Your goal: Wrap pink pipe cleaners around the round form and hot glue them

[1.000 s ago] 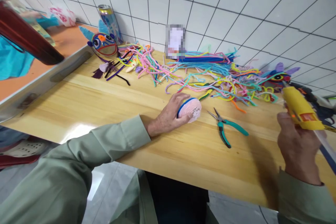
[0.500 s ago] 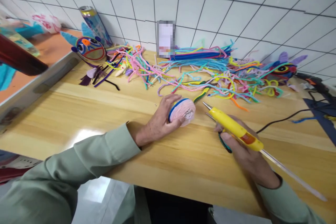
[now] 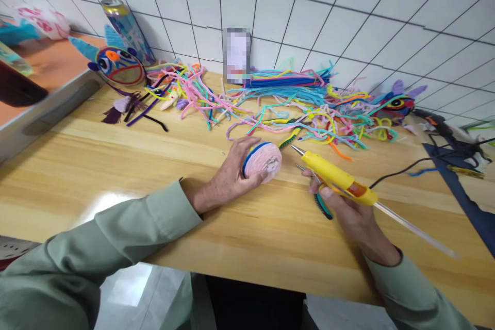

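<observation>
My left hand (image 3: 228,178) is wrapped round a pink, coiled round piece (image 3: 265,159) with a blue rim, thumb pressed on its near side. Just right of it, my right hand (image 3: 353,219) grips a yellow hot glue gun (image 3: 336,178), whose metal nozzle points left towards the pink piece without touching it. A clear glue stick (image 3: 415,229) sticks out of the gun's back end. Under the right hand show the green-and-black handle (image 3: 322,207) and metal tip of a tool, partly hidden; I cannot tell whether the hand holds it too.
Colourful pipe cleaners (image 3: 270,111) lie heaped along the tiled wall, with yellow-green handled pliers (image 3: 290,136) among them. Two decorated faces, one left (image 3: 119,64) and one right (image 3: 398,105), flank the heap. A can (image 3: 129,31) and a blurred-out phone (image 3: 237,55) lean there. A black cord (image 3: 402,169) runs right.
The whole scene has shifted slightly left in view as the camera turned. Both hands keep their holds on the pink piece and the glue gun, almost unchanged relative to each other.
</observation>
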The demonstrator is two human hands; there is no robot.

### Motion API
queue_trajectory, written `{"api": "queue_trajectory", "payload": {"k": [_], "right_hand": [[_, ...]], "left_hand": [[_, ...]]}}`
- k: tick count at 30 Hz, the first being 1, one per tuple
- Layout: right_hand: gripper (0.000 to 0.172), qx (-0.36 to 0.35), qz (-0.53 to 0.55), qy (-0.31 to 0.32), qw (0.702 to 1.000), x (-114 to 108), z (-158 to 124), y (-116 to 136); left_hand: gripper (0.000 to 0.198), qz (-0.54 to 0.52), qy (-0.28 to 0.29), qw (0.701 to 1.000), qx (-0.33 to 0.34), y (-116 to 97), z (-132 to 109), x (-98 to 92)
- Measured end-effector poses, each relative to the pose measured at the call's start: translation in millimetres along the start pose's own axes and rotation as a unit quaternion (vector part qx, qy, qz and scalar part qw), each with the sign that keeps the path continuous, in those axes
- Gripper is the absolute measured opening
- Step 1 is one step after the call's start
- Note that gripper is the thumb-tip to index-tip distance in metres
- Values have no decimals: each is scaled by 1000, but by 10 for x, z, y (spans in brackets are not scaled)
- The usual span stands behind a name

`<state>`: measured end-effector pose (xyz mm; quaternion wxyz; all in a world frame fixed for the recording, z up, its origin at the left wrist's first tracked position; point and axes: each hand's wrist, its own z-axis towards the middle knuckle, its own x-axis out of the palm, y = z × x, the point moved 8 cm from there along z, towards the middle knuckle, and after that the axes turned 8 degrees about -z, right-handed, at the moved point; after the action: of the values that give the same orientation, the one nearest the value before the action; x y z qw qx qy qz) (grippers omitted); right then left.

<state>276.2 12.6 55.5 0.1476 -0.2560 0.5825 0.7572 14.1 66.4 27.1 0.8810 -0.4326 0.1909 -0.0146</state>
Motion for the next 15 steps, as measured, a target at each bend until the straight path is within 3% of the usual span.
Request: {"api": "queue_trajectory", "payload": {"k": [5,11,15], "right_hand": [[23,1,0,25,1000,48,11,18],[16,-37,-36,55,997,143,-38,-57],[18,-63,-75,48,994,142,-4,41]], "left_hand": [[71,-5,-2,1000,12,-9,1,4],[66,-15,5,1000,-20,-23,2,-10],[61,-21,12,999,-30,-47,-3,-17]]}}
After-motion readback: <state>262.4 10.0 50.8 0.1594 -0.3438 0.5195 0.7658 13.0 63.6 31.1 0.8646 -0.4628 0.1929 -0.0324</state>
